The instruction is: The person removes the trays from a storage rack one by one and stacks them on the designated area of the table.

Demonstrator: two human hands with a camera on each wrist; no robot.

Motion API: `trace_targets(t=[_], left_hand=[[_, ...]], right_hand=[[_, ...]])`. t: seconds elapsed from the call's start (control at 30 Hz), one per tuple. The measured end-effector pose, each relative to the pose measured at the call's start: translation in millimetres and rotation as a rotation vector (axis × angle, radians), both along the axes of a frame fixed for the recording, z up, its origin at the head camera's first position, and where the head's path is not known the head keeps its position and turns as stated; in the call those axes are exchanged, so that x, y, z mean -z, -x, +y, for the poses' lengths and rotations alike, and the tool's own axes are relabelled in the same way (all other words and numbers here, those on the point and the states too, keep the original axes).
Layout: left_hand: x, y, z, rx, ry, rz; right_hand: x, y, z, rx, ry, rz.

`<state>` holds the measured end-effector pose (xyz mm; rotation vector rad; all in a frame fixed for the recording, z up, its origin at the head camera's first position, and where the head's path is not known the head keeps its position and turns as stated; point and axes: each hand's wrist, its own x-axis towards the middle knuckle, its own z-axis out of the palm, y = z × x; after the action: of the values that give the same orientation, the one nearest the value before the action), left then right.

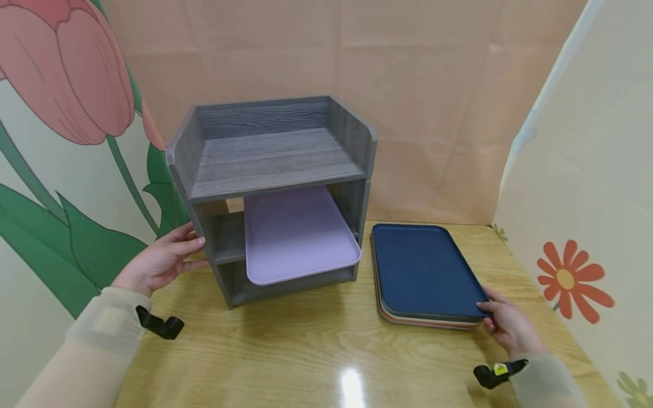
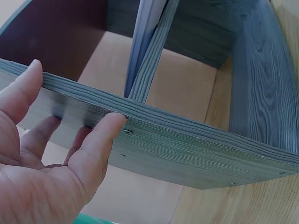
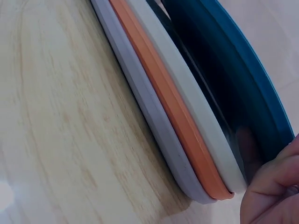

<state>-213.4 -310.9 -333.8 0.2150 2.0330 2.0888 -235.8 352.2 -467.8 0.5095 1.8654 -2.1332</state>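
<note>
A grey wooden shelf unit (image 1: pixel 275 158) stands on the table, with a lilac tray (image 1: pixel 298 238) sticking out of its middle level. My left hand (image 1: pixel 186 246) rests flat against the unit's left side panel (image 2: pixel 187 149), fingers (image 2: pixel 100 140) straight on the outer face. To the right lies a stack of trays topped by a dark blue tray (image 1: pixel 423 269). My right hand (image 1: pixel 487 317) pinches that tray's near right corner, thumb on top. In the right wrist view the blue tray (image 3: pixel 233 70) sits slightly raised above a white tray (image 3: pixel 187 93), an orange tray (image 3: pixel 173 107) and a grey one (image 3: pixel 149 116).
The wooden table (image 1: pixel 306 351) has bare room in front of the shelf and the stack. Paper walls with flower prints close in on the left, back and right. The shelf's top level (image 1: pixel 270 153) and bottom level hold nothing that I can see.
</note>
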Motion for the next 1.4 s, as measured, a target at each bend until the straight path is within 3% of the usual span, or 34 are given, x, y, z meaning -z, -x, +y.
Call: trace_targets(t=[0.63, 0.77, 1.0, 1.4], left_hand=[[-0.8, -0.5, 2, -0.007, -0.004, -0.005], [-1.5, -1.5, 2, -0.005, 0.002, -0.001], [-1.1, -1.7, 1, -0.01, 0.016, -0.003], [0.6, -1.3, 0, -0.001, -0.005, 0.0]], right_hand=[[-1.7, -1.4, 4, -0.007, -0.062, 0.024], [-1.9, -2.1, 6, -0.008, -0.135, 0.038], [-0.4, -0.4, 8, -0.069, -0.362, 0.054], [4.7, 1.8, 12, -0.124, -0.429, 0.071]])
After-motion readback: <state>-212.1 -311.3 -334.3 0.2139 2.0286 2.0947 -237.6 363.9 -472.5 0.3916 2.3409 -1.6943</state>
